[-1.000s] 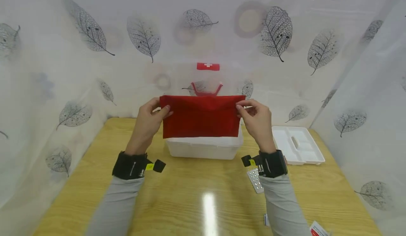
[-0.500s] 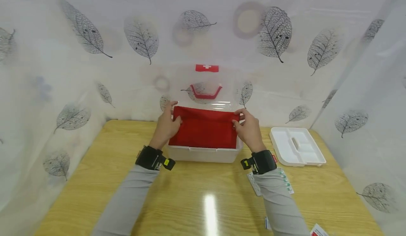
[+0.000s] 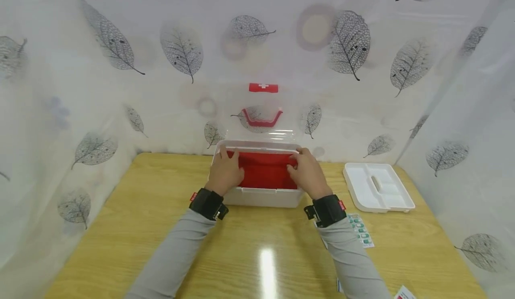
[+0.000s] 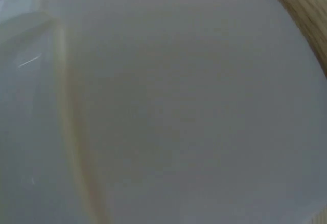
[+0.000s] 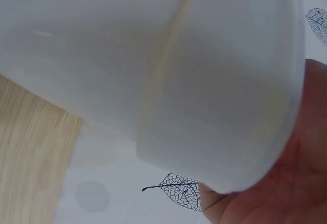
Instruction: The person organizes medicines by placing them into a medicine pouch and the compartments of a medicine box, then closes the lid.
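A red fabric pouch point(image 3: 265, 170) lies inside an open white plastic box point(image 3: 261, 197) at the table's far side. On the pouch's left part rests my left hand point(image 3: 225, 171), index finger and thumb spread apart. My right hand point(image 3: 307, 174) reaches over the box's right end, its fingertips touching the pouch; the pouch's right corner is hidden beneath it. Mostly the box's translucent wall point(image 4: 194, 111) fills the left wrist view. In the right wrist view, the palm of my right hand point(image 5: 311, 142) lies beside the box corner point(image 5: 219, 111).
Behind the box stands its clear lid with a red handle point(image 3: 262, 122) and red latch point(image 3: 263, 87). A white compartment tray point(image 3: 362, 185) sits on the right. Near my right forearm lies a blister pack of green capsules point(image 3: 362, 232); a small white packet point(image 3: 404, 293) is at the lower right.
The red pouch has come down from above the box, where both hands pinched its upper corners, to inside it. Both hands have lowered, and the left has shifted inward.
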### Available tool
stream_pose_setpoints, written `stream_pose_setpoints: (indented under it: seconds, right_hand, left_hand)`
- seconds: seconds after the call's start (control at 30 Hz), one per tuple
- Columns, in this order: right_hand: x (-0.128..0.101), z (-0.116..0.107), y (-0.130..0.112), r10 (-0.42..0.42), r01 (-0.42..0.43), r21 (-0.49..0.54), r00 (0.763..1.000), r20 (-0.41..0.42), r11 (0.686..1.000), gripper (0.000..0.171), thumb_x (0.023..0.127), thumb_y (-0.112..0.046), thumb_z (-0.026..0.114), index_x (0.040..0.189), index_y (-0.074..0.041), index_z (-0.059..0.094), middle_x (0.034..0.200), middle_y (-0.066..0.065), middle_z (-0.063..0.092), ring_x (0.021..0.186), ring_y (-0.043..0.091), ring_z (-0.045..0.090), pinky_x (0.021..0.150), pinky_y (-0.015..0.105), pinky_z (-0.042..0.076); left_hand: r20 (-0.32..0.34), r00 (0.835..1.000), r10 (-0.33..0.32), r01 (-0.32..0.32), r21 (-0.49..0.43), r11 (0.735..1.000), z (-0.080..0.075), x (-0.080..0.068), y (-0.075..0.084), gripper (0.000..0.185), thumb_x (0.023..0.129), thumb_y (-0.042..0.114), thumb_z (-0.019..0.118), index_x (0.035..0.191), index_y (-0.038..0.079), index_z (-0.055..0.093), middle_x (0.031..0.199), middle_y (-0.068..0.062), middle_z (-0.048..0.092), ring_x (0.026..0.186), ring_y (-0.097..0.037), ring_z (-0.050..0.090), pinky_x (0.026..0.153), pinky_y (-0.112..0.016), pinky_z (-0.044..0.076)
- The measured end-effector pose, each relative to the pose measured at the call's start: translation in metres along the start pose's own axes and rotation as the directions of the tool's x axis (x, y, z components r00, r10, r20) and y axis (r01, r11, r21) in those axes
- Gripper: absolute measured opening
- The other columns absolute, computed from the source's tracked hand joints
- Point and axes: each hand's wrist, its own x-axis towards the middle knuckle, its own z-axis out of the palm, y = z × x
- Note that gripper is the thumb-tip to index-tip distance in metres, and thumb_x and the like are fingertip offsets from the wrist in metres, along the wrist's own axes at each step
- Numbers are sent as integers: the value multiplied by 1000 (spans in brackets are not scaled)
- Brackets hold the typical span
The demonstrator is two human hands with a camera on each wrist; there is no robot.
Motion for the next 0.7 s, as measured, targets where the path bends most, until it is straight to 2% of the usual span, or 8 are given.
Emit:
stream_pose_setpoints:
  seconds: [0.13, 0.23, 0.3, 0.43, 0.5, 0.57, 0.63, 0.7]
  right_hand:
    - [-6, -2, 3, -58, 59, 40, 998, -28, 997, 29, 95, -12, 61, 117, 6, 70, 139, 26, 54, 125, 41, 55, 105, 51, 46]
    - [-14, -7, 6, -74, 80, 93, 995, -63, 992, 28, 96, -13, 60, 117, 2, 71, 133, 22, 58, 124, 39, 56, 106, 51, 46]
    - [-22, -13, 9, -71, 83, 114, 992, -102, 990, 28, 97, -15, 59, 118, -1, 71, 131, 19, 59, 123, 37, 56, 106, 51, 45]
    - [-43, -30, 20, -31, 55, 130, 983, -181, 990, 27, 97, -13, 58, 119, -2, 69, 129, 18, 59, 124, 37, 56, 103, 53, 46]
    - [-53, -39, 30, 2, 24, 124, 980, -200, 992, 28, 98, -13, 56, 121, -2, 68, 127, 19, 58, 123, 38, 56, 98, 54, 49]
    - [-62, -49, 43, 48, -26, 119, 980, -191, 993, 31, 99, -14, 54, 125, -1, 65, 128, 21, 57, 121, 41, 56, 93, 55, 51]
    - [-70, -60, 59, 98, -82, 94, 980, -173, 992, 33, 100, -15, 52, 127, 0, 63, 128, 24, 56, 119, 44, 56, 91, 57, 50]
    - [-77, -71, 79, 147, -140, 54, 976, -162, 989, 34, 101, -16, 51, 127, 1, 63, 128, 29, 55, 117, 47, 56, 91, 60, 48]
  left_hand:
    - [-25, 997, 74, -74, 8, 997, 3, -3, -2, 44, 98, 24, 57, 135, 0, 62, 148, -27, 45, 137, -43, 40, 102, -53, 48]
    - [-94, 989, 117, -121, -31, 992, 6, -3, -3, 32, 99, 23, 55, 114, 0, 71, 120, -21, 65, 119, -37, 55, 99, -50, 49]
    - [-149, 980, 129, -141, -78, 987, 10, -3, -3, 29, 100, 24, 54, 107, 1, 72, 113, -17, 67, 111, -34, 59, 94, -48, 51]
    - [-298, 942, 153, -203, -144, 969, 17, -2, -1, 27, 101, 24, 54, 105, 3, 71, 112, -15, 64, 103, -31, 61, 86, -47, 55]
    - [-397, 900, 178, -256, -151, 955, 18, -1, 0, 25, 101, 22, 55, 105, 3, 71, 113, -14, 63, 103, -30, 61, 85, -46, 57]
    - [-507, 834, 220, -337, -150, 929, 15, -2, 2, 21, 99, 18, 58, 104, 2, 72, 112, -13, 64, 104, -29, 60, 86, -43, 57]
    - [-600, 749, 281, -444, -141, 885, 7, -6, 7, 17, 97, 13, 60, 103, 3, 72, 112, -11, 64, 108, -28, 59, 90, -41, 56]
    - [-663, 656, 361, -573, -127, 809, 1, -14, 19, 14, 94, 9, 63, 104, 3, 72, 110, -11, 65, 108, -27, 59, 91, -38, 55]
